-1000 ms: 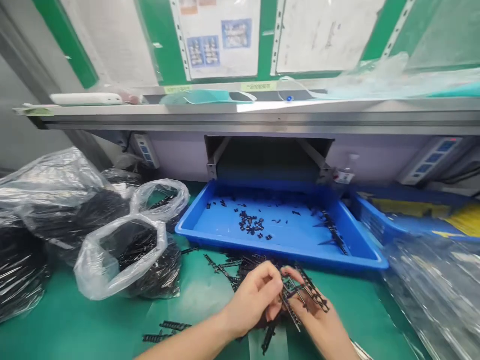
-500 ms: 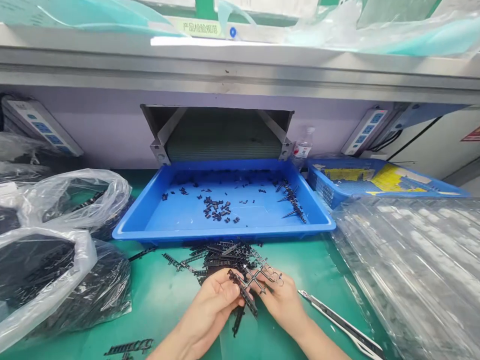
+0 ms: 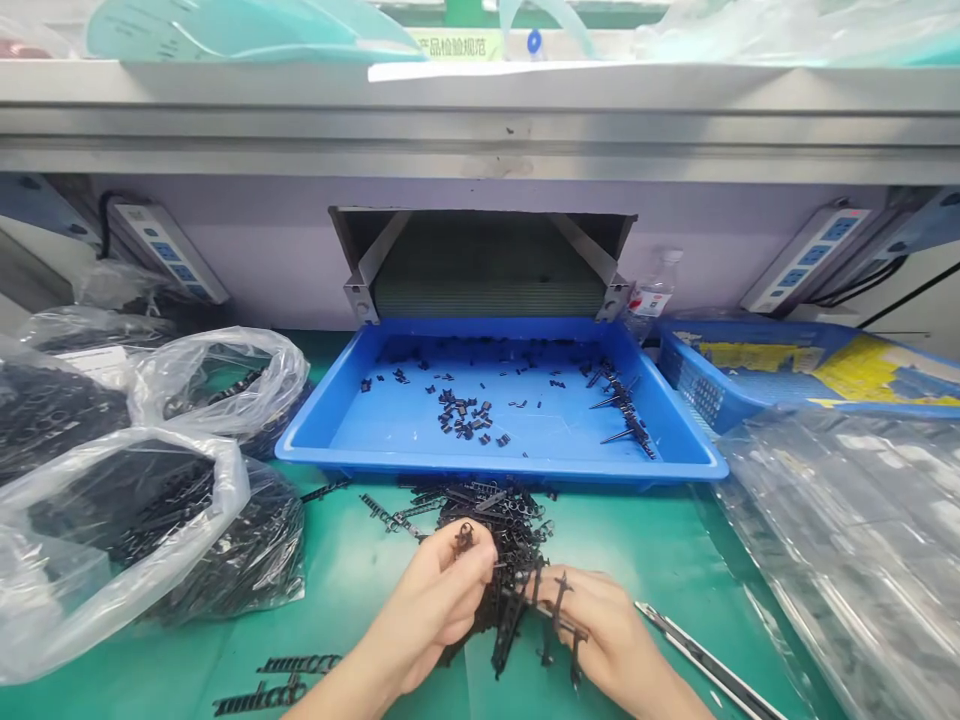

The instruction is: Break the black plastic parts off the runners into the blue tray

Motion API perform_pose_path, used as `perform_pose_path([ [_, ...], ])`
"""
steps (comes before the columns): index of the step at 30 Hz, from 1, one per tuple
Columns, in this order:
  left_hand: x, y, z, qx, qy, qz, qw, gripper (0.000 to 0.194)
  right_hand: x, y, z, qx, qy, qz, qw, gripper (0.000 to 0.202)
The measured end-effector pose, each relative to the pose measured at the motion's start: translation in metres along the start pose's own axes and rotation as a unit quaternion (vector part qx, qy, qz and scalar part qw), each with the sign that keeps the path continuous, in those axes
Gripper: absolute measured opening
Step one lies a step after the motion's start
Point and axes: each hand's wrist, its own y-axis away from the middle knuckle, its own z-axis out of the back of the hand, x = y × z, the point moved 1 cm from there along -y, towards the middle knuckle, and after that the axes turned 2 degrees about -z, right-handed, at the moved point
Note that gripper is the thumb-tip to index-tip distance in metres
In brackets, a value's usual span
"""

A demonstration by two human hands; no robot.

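Observation:
Pinched in my left hand (image 3: 442,600) is a small black plastic part (image 3: 465,538), its end showing above the thumb and fingertips. To its right my right hand (image 3: 592,630) is closed on a black plastic sprue (image 3: 553,612) with several branches sticking out. The two hands are slightly apart, over a heap of black plastic pieces (image 3: 491,505) on the green table. Just beyond lies a blue tray (image 3: 390,425) with small loose black parts (image 3: 465,415) in its middle and a spiky black strip (image 3: 628,410) at its right side.
Open plastic bags (image 3: 225,480) of black parts stand at left. Black strips (image 3: 262,695) lie near the front edge. A utility knife (image 3: 705,660) is right of my right hand. Clear plastic trays (image 3: 847,540), a blue basket (image 3: 697,380) and a bottle (image 3: 654,297) stand farther right.
My hands have moved apart, the left keeping a small black part and the right the branched sprue, now turned. The view has swung left, shifting the scene rightward.

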Motion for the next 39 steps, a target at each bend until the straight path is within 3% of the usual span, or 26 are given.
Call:
perform_pose_path([
  [5,-0.001,0.000,0.001,0.048,-0.025,0.022,0.998,0.044,0.002,-0.001,-0.004,0.069,-0.006,-0.018,0.997,0.025],
  [10,0.003,0.001,0.001,0.041,-0.025,0.015,0.999,0.048,0.006,-0.003,-0.002,0.070,0.014,-0.009,0.997,0.025],
  [15,0.006,0.002,0.001,0.078,-0.034,0.023,0.996,0.048,0.009,-0.003,-0.004,0.081,0.010,-0.005,0.997,0.030],
  [18,0.008,0.004,0.001,0.033,-0.129,-0.030,0.991,0.039,0.006,0.001,-0.005,0.079,0.027,-0.012,0.996,0.033],
  [20,0.007,0.006,0.003,-0.054,-0.291,-0.155,0.943,0.026,0.001,0.003,-0.005,0.058,0.042,-0.028,0.997,0.031],
  [23,0.005,0.006,0.010,-0.165,-0.480,-0.327,0.797,0.010,-0.004,0.005,-0.004,0.002,0.040,-0.055,0.998,0.026],
  [25,0.003,0.003,0.015,-0.207,-0.549,-0.367,0.722,0.008,-0.005,0.006,-0.003,-0.047,0.011,-0.064,0.997,0.023],
  [27,-0.001,-0.003,0.019,-0.226,-0.601,-0.372,0.670,0.013,-0.005,0.006,-0.002,-0.095,-0.017,-0.064,0.993,0.022],
  [31,-0.008,-0.014,0.018,-0.204,-0.682,-0.370,0.597,0.030,-0.004,0.006,-0.002,-0.166,-0.044,-0.106,0.979,0.022],
  [36,-0.016,-0.021,0.004,-0.152,-0.767,-0.347,0.518,0.050,-0.004,0.005,0.001,-0.229,-0.117,-0.156,0.954,0.024],
  [39,-0.033,-0.030,-0.012,-0.138,-0.782,-0.336,0.507,0.047,-0.003,0.003,0.005,-0.269,-0.156,-0.193,0.931,0.027],
])
